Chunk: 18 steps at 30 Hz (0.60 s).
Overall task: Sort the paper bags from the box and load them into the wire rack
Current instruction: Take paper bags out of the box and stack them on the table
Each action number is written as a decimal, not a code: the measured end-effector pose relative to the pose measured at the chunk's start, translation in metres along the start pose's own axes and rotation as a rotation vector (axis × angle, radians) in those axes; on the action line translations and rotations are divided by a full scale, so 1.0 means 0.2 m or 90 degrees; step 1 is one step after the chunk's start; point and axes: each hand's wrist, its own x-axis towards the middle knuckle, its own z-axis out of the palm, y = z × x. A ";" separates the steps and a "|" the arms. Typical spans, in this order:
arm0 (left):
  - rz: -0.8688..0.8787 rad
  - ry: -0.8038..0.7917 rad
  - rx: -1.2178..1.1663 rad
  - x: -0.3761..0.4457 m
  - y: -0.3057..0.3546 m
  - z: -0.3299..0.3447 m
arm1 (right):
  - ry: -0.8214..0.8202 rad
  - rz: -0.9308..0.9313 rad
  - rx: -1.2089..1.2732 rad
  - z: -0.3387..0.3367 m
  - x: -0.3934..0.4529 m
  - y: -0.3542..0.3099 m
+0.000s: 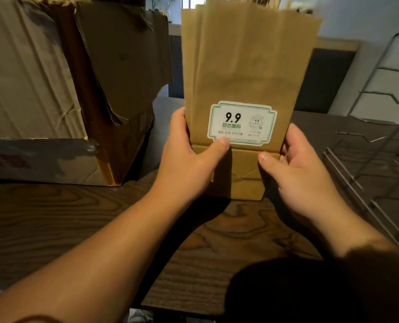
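A stack of flat brown paper bags [247,66] stands upright on the dark wooden table [217,264], bottom edge on the wood. The front bag carries a white and green label [241,122] printed "9.9". My left hand [189,157] grips the stack's lower left side, thumb on the folded base just under the label. My right hand [296,166] holds the lower right side, thumb on the front. The torn cardboard box [54,89] sits to the left. The wire rack [375,159] stands at the right, apart from the bags.
A loose box flap [133,54] hangs toward the bags' left edge. Behind the table runs a dark bench or counter [326,78] below a pale wall. Bare table shows between the bags and the rack.
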 end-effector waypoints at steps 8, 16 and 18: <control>0.012 0.003 -0.054 -0.03 -0.01 0.02 | 0.010 0.033 -0.035 0.01 0.00 0.01; 0.057 0.006 0.018 -0.02 0.01 0.01 | 0.045 -0.044 -0.072 -0.02 0.00 -0.04; 0.028 -0.009 0.000 0.00 0.02 0.00 | 0.032 -0.038 -0.045 -0.05 0.00 -0.05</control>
